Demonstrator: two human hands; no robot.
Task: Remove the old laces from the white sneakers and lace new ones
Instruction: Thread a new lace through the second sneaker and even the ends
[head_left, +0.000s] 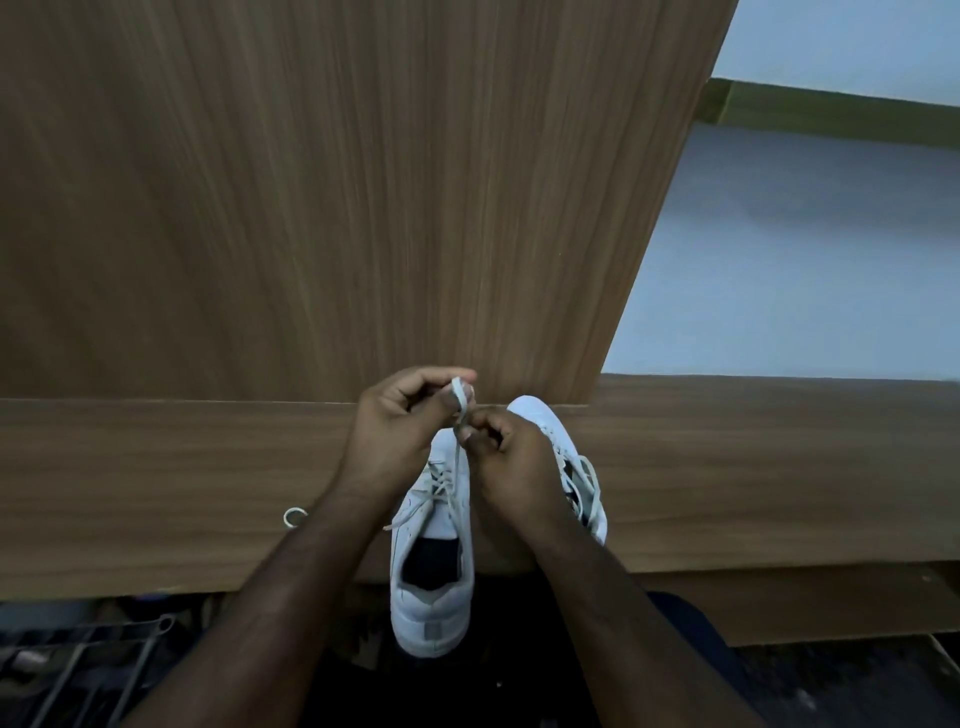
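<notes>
Sneakers: two white ones on the wooden table (156, 467), down at 6 o'clock in our view. The near sneaker (434, 561) sits heel toward us, its heel hanging over the table's front edge, dark inside showing.
Second sneaker: the far sneaker (550, 441) lies just beside the first at its 2 o'clock, toe pointing away, mostly hidden behind our right wrist.
Lace: we've got a white lace (458, 410) running up from the near sneaker's eyelets to our fingers, pulled fairly taut (criss-crosses remain lower on the tongue).
Left hand: our left hand (400, 421) is curled, thumb and forefinger pinching the top end of the lace at 12 o'clock from the shoe.
Right hand: our right hand (506, 457) is curled too, pinching the same lace just below the left, fingertips of both hands nearly touching.
Loose loop: a small white loop (294, 517) lies on the table at 9 o'clock from the near sneaker, beside our left forearm; we cannot tell whose lace it belongs to.
Backdrop: a tall wooden panel (337, 182) rises behind the table; pale wall (805, 249) at 2 o'clock.
Below: a metal rack (78, 670) at 8 o'clock under the table edge, blurred.
</notes>
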